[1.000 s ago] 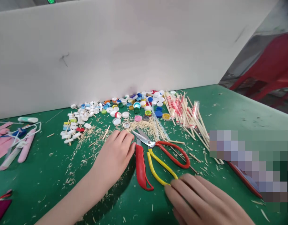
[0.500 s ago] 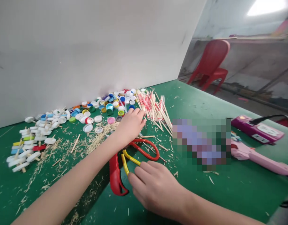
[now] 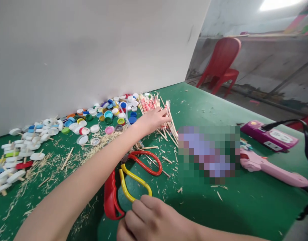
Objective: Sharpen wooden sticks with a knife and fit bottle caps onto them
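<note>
My left hand (image 3: pixel 154 119) reaches over the pile of thin wooden sticks (image 3: pixel 172 129), some in clear-and-red wrappers. Its fingers are slightly apart and touch or hover at the sticks; which, I cannot tell. At the bottom, my right hand (image 3: pixel 152 217) is closed, knuckles up, and what its fingers hold is hidden. Just beyond it lie a yellow-handled tool (image 3: pixel 137 180), a red loop handle (image 3: pixel 157 164) and a red grip handle (image 3: pixel 110 197). My left forearm covers part of these tools.
Colourful bottle caps (image 3: pixel 108 114) line the white panel (image 3: pixel 93 50). White caps joined by sticks (image 3: pixel 25 152) lie at left among wood shavings (image 3: pixel 90 154). At right are a pink glue gun (image 3: pixel 274 170), a purple power strip (image 3: pixel 271 135) with a black cable, and a blurred-out patch.
My left hand has moved right, from beside the caps onto the sticks. My right hand has drawn back toward me, revealing more of the yellow handle. The view has shifted slightly right.
</note>
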Demonstrator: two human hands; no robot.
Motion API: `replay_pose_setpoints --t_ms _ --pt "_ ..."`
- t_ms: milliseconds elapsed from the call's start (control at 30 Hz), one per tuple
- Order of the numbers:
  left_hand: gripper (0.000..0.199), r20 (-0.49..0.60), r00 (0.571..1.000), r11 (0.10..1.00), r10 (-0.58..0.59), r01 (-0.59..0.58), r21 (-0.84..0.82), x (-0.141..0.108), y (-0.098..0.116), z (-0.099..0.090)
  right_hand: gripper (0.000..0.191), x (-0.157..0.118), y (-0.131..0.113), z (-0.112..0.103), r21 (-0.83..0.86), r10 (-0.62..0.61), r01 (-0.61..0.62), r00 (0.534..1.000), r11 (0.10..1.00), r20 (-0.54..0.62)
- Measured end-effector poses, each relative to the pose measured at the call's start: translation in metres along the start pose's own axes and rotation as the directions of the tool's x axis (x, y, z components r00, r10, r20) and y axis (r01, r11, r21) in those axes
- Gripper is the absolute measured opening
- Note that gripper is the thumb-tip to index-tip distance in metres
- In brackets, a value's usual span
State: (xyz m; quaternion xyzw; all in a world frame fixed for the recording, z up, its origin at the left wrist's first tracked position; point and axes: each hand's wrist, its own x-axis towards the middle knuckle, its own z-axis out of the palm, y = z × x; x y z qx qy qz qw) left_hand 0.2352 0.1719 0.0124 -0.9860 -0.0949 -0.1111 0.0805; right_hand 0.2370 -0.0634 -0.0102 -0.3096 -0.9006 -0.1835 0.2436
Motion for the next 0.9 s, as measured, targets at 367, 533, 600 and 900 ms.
replay_pose_setpoints --t_ms 367,533,600,900 --pt "0.045 0.059 0.99 0.992 0.127 -0.126 -0.019 0.003 0.009 0.001 0.005 -0.001 -0.002 0.001 -0.018 0.018 -0.019 1.0 1.0 -0.025" --pt "0.036 0.078 0.992 0.995 0.096 -0.098 0.018 -0.008 0.002 -0.002 0.012 -0.003 -0.002 0.005 -0.015 0.026 -0.026 0.999 1.0 -0.039" --pt "0.033 0.077 0.994 0.996 0.078 -0.08 0.028 -0.015 -0.004 -0.006 0.014 -0.004 -0.003 0.007 -0.017 0.026 -0.027 0.999 0.999 -0.037" --pt "0.03 0.05 0.998 0.998 -0.041 0.039 0.05 -0.047 -0.027 -0.024 0.025 -0.005 -0.004 0.012 -0.011 0.035 -0.036 0.998 0.999 -0.059"
